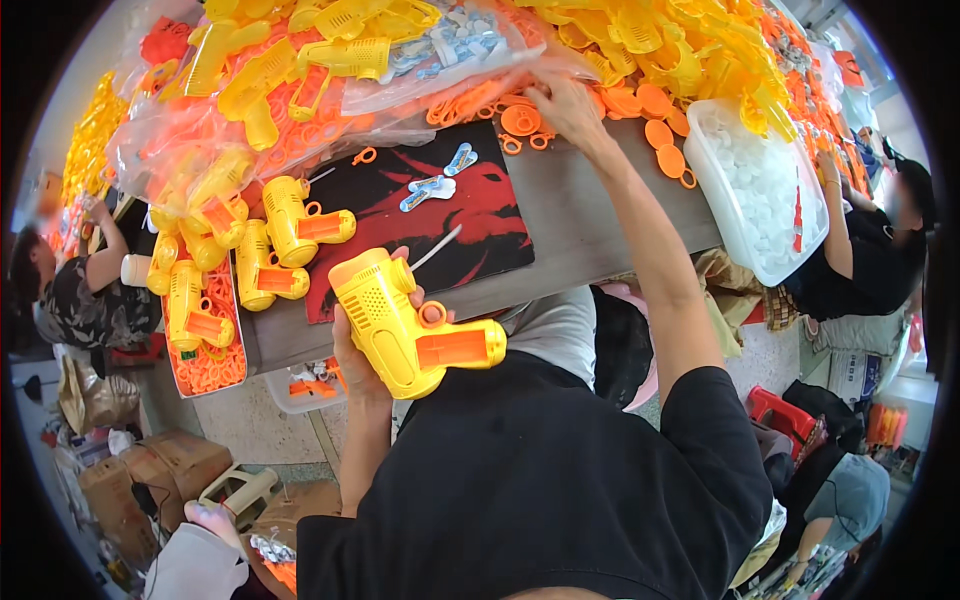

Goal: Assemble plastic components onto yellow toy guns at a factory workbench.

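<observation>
My left hand (360,362) is wrapped round a yellow plastic toy gun (385,325), held above my lap at the table's near edge. The gun has an orange panel in its handle and a small orange ring at the trigger. A thin white tube (437,248) sticks out beside its round yellow knob. On the far side of the table, my right hand (568,108) reaches into a pile of orange ring-shaped parts (520,120), its fingers bent down and apart. Nothing shows between them, though the fingertips are partly hidden.
Several yellow toy guns (290,225) lie at left, some over a tray of orange parts (212,376). A black-and-red mat (480,215) holds blue-and-white stickers (428,192). Yellow shells (640,40) heap at the back. A white bin (765,262) of translucent pieces stands right. People work at both sides.
</observation>
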`<state>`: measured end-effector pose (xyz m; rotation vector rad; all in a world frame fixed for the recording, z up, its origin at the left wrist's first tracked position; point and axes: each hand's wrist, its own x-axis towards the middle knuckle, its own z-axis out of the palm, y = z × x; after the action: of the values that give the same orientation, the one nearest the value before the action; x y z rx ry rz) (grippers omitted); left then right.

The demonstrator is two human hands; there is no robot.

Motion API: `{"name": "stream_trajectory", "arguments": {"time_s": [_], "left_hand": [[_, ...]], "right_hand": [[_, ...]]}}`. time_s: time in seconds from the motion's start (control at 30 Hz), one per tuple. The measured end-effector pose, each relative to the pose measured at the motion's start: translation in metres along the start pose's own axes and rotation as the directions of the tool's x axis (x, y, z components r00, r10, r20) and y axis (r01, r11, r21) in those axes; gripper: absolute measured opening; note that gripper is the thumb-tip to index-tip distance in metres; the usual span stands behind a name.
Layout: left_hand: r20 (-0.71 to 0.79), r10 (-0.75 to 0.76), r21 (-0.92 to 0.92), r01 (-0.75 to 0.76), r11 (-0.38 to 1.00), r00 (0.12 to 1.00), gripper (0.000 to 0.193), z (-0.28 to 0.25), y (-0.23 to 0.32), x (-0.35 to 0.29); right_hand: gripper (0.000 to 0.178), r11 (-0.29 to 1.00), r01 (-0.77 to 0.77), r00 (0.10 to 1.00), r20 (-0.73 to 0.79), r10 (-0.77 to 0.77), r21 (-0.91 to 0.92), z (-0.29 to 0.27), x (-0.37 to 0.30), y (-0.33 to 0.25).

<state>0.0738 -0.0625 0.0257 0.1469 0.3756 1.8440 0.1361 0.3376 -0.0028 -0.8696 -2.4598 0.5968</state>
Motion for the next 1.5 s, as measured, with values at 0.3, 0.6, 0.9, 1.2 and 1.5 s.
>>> {"name": "stream_trajectory", "arguments": {"time_s": [0.3, 0.6, 0.9, 1.2, 1.5], "left_hand": [[-0.083, 0.078, 0.050, -0.074, 0.996, 0.993, 0.083, -0.013, 0.001, -0.009], [-0.008, 0.181, 0.211, -0.175, 0.962, 0.983, 0.082, 0.000, 0.002, 0.010], [-0.083, 0.357, 0.479, -0.277, 0.833, 0.930, 0.061, 0.008, 0.017, 0.049], [0.097, 0.619, 0.777, -0.448, 0.442, 0.780, 0.056, 0.025, 0.004, 0.078], [0.075, 0.614, 0.829, -0.391, 0.400, 0.786, 0.100, 0.023, 0.004, 0.067]], "right_hand": [[0.025, 0.955, 0.276, 0.949, 0.129, -0.288, 0.104, 0.005, 0.056, 0.035], [0.019, 0.871, 0.430, 0.885, -0.080, -0.459, -0.239, 0.030, 0.024, 0.041], [0.024, 0.627, -0.082, 0.985, 0.160, -0.068, 0.774, -0.048, -0.080, -0.072], [0.018, 0.153, -0.243, 0.959, 0.261, -0.112, 0.958, -0.027, -0.165, -0.177], [0.027, 0.561, -0.179, 0.959, 0.271, -0.085, 0.808, -0.012, -0.172, -0.185]]}}
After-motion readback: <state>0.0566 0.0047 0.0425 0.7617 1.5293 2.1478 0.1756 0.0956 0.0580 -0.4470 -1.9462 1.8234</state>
